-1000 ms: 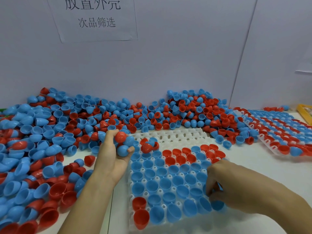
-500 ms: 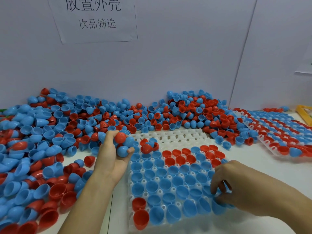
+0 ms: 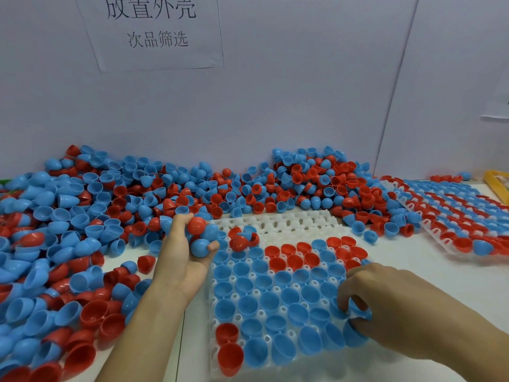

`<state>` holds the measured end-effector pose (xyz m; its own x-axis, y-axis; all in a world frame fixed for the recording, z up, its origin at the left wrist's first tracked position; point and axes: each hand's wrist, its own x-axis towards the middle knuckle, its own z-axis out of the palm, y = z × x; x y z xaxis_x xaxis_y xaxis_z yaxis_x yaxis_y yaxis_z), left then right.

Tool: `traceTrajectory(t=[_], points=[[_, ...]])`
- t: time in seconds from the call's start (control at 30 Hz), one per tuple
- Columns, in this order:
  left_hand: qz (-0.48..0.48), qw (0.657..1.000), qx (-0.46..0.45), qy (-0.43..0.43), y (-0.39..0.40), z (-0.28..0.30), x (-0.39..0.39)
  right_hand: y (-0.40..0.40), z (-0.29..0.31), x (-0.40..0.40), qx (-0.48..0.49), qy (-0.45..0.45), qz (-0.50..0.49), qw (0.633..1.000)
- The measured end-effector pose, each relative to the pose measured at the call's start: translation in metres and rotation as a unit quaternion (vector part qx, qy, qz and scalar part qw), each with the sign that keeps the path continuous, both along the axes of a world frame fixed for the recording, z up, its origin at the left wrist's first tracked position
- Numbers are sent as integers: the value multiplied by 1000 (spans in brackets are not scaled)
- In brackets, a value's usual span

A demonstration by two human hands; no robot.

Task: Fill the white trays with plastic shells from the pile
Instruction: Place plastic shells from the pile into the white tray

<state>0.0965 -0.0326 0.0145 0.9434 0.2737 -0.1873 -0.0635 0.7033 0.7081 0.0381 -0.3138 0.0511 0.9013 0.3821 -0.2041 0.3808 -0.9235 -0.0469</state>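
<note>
Most pockets of the near white moulded plastic tray (image 3: 275, 224) hold blue and red plastic half-shells, open side up; its far rows sit bare. Right hand (image 3: 385, 307) rests over the tray's near right corner, fingers curled, pinching a blue shell (image 3: 358, 312) at a pocket there. Left hand (image 3: 187, 252), at the tray's left edge, grips a handful of shells (image 3: 201, 235), one red and several blue. Loose pile of blue and red shells (image 3: 110, 216) spreads across the desk (image 3: 413, 266) to the left and along the back wall. Second filled white tray (image 3: 454, 216) lies well apart at far right. Paper sign (image 3: 154, 28) with printed characters hangs on the wall above.
</note>
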Motion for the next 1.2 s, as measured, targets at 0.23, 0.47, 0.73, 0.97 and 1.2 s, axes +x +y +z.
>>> traceTrajectory(t=[0.23,0.47,0.73,0.97,1.2], points=[[-2,1000,6,1,0,-1,0,8,4,-4,56,7,32,998],[-2,1000,3,2,0,0,0,22,-1,-7,35,7,64,997],[-5,1000,3,0,0,0,-1,25,4,-4,65,-19,63,996],[-5,1000,1,0,1,0,0,39,-4,-6,88,-6,117,989],[-5,1000,2,8,1,0,1,46,-1,-8,57,10,122,991]])
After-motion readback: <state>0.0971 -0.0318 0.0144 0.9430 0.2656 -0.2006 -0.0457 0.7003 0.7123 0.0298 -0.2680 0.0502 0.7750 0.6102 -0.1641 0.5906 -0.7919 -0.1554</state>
